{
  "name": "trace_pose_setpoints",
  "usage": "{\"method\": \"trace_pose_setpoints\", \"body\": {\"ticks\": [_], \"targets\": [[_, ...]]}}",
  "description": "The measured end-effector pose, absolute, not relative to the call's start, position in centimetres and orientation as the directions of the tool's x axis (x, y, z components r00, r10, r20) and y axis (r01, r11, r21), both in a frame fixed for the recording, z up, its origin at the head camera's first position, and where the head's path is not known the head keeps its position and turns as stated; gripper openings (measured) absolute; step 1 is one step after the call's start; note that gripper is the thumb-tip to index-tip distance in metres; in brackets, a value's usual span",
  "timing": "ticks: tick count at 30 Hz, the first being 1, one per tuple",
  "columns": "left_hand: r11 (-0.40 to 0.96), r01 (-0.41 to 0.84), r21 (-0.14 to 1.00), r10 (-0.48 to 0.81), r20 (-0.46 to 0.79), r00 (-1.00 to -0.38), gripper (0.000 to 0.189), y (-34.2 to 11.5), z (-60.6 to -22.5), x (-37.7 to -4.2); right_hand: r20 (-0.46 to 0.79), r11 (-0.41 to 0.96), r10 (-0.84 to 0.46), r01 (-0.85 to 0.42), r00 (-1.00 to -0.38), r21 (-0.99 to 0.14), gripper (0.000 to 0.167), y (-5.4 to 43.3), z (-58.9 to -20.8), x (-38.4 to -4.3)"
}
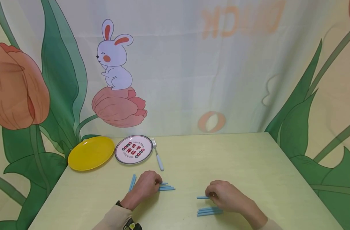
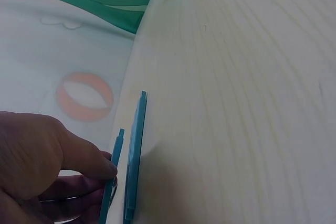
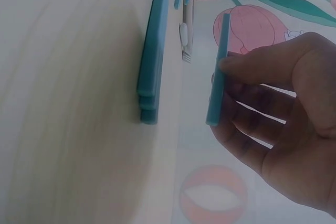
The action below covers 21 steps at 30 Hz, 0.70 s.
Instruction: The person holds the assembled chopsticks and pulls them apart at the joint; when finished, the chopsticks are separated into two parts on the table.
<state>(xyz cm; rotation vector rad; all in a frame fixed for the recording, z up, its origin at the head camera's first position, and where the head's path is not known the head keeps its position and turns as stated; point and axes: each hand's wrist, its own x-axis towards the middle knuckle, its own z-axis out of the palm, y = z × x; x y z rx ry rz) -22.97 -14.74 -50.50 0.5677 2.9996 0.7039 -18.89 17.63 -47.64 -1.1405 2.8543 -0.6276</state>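
Observation:
Between thumb and fingers, my left hand (image 1: 147, 185) pinches a slim blue stick (image 2: 118, 150). Close beside it, more blue sticks (image 2: 135, 156) lie side by side on the table. Another pair of blue sticks (image 1: 132, 182) lies at a slant behind the left wrist, partly hidden by it. My right hand (image 1: 227, 196) also pinches a blue stick (image 3: 214, 106), held by its thumb and fingertips above the table. A small row of blue sticks (image 1: 207, 211) rests just in front of that hand, their right ends partly covered in the head view.
A yellow plate (image 1: 91, 154) sits at the table's back left corner. Next to it are a white plate with red characters (image 1: 137, 156) and a fork (image 1: 159, 159) with a pale handle. A printed curtain (image 1: 175, 80) hangs along the table's back edge.

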Motion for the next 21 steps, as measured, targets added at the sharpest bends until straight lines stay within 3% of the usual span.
{"method": "trace_pose_setpoints", "body": {"ticks": [21], "targets": [[0.82, 0.36, 0.445, 0.364, 0.078, -0.928, 0.008, -14.81, -51.05, -23.08, 0.114, 0.644, -0.673, -0.655, -0.731, -0.396, 0.014, 18.02, -47.79, -18.87]]}}
